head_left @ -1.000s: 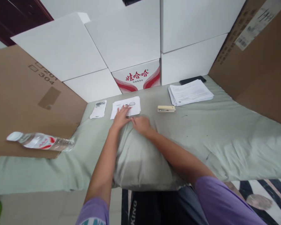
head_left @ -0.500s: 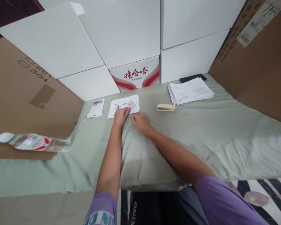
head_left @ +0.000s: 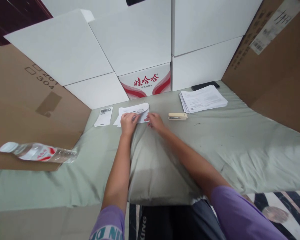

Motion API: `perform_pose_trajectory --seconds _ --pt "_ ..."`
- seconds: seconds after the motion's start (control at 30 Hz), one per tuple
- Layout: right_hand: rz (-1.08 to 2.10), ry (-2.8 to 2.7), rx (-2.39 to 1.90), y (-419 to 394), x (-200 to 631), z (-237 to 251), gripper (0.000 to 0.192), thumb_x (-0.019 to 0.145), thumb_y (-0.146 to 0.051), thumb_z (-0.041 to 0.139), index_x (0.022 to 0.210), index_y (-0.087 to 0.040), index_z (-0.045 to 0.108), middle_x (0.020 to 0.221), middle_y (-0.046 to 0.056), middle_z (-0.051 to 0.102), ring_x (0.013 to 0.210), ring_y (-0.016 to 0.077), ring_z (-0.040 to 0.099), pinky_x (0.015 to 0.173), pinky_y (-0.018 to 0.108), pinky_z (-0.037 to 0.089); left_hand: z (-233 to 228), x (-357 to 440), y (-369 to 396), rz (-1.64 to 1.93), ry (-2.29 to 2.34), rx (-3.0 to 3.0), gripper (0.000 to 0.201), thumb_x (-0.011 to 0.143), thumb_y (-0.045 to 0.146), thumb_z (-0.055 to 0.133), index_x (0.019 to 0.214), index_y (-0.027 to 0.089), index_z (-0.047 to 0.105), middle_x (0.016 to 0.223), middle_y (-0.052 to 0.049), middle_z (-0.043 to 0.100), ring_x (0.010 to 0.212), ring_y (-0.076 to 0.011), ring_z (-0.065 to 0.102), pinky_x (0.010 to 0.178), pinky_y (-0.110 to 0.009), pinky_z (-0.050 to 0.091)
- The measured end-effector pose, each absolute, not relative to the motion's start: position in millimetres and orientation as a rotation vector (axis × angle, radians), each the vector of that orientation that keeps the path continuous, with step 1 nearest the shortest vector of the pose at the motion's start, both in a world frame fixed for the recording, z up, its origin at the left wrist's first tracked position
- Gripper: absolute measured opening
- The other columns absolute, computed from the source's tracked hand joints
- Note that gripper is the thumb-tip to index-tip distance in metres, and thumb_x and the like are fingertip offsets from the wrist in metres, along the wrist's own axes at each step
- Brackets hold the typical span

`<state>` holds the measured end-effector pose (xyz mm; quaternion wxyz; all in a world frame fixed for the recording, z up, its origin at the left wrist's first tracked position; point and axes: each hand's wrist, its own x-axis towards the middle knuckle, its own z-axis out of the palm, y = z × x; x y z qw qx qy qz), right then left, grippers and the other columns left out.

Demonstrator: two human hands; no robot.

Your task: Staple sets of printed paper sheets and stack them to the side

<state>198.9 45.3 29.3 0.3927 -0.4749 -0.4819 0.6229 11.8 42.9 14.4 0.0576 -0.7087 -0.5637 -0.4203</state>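
A small stack of printed paper sheets lies on the green cloth in front of me. My left hand pinches the near edge of the top sheet, which is lifted and curled there. At the stack's lower right corner is my right hand, its fingers slightly apart; whether they touch the paper is hard to tell. Right of that hand sits a cream stapler. To the left of the sheets lies a white card-like packet with small dark things at its top.
A thicker paper stack lies at the back right, partly over a black flat object. White boxes wall the back; brown cartons flank the sides. A clear water bottle is at the left.
My right hand has shifted right and slightly up to the sheets' right corner, its fingers opening. The near edge of the top sheet has risen in my left hand. The view has tilted slightly.
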Motion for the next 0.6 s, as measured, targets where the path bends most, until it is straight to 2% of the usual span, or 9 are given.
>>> perform_pose_trajectory --seconds 0.07,0.17,0.27,0.3,0.4,0.6 --pt "1.781 -1.039 -1.152 49 207 36 0.030 0.104 -0.046 0.045 0.096 -0.019 0.054 0.100 0.009 0.072 0.059 0.0121 0.064 0.052 0.024 0.045 17 17 40 -1.174 -1.640 -2.200 0.030 0.094 0.046 0.065 0.074 0.023 0.064 0.076 -0.006 0.070 0.080 -0.0228 0.065 0.090 -0.037 0.043" --pt "1.923 -0.937 -1.078 48 217 39 0.033 0.104 -0.047 0.048 0.096 -0.017 0.057 0.092 0.009 0.072 0.066 0.0150 0.070 0.053 0.023 0.049 20 26 35 -0.959 -1.526 -2.311 0.040 0.100 0.051 0.054 0.072 0.022 0.061 0.071 -0.005 0.066 0.074 -0.0212 0.062 0.076 -0.034 0.042" --pt "1.937 -0.961 -1.083 47 218 36 0.015 0.102 -0.026 0.051 0.098 -0.015 0.060 0.078 0.004 0.069 0.061 0.0137 0.069 0.053 0.022 0.049 21 35 31 -0.825 -1.433 -2.382 0.045 0.105 0.048 0.042 0.075 0.021 0.062 0.073 -0.006 0.067 0.074 -0.0204 0.062 0.070 -0.034 0.039" --pt "1.914 -0.974 -1.110 47 216 34 0.010 0.099 -0.016 0.051 0.101 -0.015 0.061 0.075 0.002 0.067 0.058 0.0128 0.067 0.052 0.021 0.048 21 36 29 -0.808 -1.415 -2.396 0.045 0.106 0.046 0.041 0.076 0.021 0.064 0.075 -0.007 0.068 0.075 -0.0204 0.063 0.069 -0.033 0.040" --pt "1.804 -1.020 -1.206 49 208 28 0.029 0.090 0.001 0.047 0.111 -0.014 0.060 0.070 -0.001 0.065 0.049 0.0110 0.060 0.048 0.021 0.046 20 37 27 -0.841 -1.419 -2.414 0.043 0.106 0.042 0.039 0.082 0.020 0.067 0.082 -0.008 0.072 0.079 -0.0208 0.065 0.071 -0.033 0.042" --pt "1.558 -1.162 -1.242 53 203 17 0.037 0.088 -0.003 0.047 0.117 -0.015 0.067 0.080 0.003 0.073 0.050 0.0101 0.056 0.047 0.021 0.048 27 13 32 -1.143 -1.693 -2.060 0.030 0.100 0.035 0.048 0.081 0.022 0.066 0.084 -0.009 0.071 0.086 -0.0230 0.065 0.083 -0.035 0.047"
